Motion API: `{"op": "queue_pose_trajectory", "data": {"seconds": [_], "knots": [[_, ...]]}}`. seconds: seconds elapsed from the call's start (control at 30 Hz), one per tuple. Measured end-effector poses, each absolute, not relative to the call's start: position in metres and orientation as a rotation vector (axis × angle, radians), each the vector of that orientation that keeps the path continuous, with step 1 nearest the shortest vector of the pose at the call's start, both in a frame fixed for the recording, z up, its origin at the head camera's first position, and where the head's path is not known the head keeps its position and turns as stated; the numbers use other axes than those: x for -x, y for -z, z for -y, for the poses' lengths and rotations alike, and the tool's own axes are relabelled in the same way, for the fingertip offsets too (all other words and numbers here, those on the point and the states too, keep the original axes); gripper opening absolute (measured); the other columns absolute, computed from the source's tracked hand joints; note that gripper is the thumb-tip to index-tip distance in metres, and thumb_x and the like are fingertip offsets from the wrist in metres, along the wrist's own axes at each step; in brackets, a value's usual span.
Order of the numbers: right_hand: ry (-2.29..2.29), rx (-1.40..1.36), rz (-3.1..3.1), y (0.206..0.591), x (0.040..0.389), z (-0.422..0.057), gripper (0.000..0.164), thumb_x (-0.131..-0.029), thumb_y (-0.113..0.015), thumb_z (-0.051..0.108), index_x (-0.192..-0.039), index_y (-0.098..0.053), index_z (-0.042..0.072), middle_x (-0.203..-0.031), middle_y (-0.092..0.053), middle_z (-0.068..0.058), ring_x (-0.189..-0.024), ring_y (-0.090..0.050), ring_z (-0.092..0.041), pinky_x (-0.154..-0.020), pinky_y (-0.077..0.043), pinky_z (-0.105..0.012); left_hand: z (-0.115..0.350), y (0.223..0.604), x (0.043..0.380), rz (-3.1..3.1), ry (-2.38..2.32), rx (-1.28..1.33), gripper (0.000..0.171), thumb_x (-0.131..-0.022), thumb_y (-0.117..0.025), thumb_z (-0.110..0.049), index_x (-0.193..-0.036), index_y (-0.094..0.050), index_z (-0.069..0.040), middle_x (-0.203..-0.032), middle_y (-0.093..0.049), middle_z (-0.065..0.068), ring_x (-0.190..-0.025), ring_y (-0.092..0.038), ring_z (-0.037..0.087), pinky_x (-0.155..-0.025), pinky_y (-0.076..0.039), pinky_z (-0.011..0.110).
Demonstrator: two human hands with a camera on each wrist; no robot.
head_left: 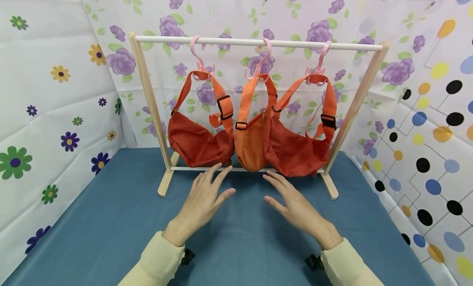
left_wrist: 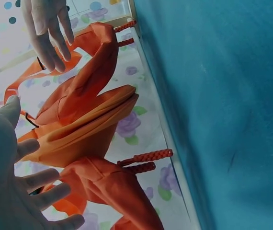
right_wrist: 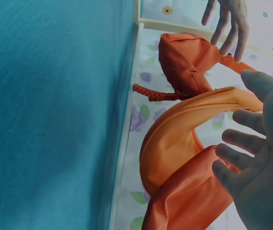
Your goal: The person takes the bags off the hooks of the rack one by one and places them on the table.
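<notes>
Three bags hang side by side from a small rack: a red bag (head_left: 199, 140) at left, an orange bag (head_left: 250, 148) in the middle and another red bag (head_left: 295, 150) at right. Each hangs by an orange strap from a pink hook hanger (head_left: 260, 64). My left hand (head_left: 201, 200), fingers spread, is in front of the left bag, fingertips near its bottom edge in the head view. My right hand (head_left: 295, 206) is in front of the right bag, fingers extended. Both hands hold nothing. Braided red cords (left_wrist: 148, 157) show at the bags in the left wrist view.
The rack has a white top rod (head_left: 229, 41), slanted wooden side posts (head_left: 149, 97) and wooden feet (head_left: 329, 186) on a blue tablecloth (head_left: 111, 220). A flowered cloth (head_left: 221, 15) stands close behind it, with patterned cloths at both sides.
</notes>
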State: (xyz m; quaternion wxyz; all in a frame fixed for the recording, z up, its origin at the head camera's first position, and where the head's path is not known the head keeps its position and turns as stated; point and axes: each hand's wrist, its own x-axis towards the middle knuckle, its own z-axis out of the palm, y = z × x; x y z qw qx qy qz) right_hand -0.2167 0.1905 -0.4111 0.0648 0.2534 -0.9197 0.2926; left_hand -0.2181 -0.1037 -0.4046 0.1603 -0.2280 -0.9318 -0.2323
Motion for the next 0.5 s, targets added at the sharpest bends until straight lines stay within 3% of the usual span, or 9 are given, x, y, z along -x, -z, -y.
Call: {"op": "queue_pose_trajectory", "data": {"seconds": [0.5], "knots": [[-0.919,-0.795,2.705,0.398,0.216,-0.184,0.06,-0.104,-0.056,0.053,-0.159,-0.041,0.035,-0.163,-0.036,0.009,-0.145,-0.043,-0.018,-0.114,-0.041,-0.053,0.108,0.393,0.22,2.587,0.742,0.654,0.062,-0.107,-0.05,-0.053,-0.16,-0.042,-0.024,-0.158,-0.042,0.011,-0.145,-0.04,0.031,-0.117,-0.03,0.063]]}}
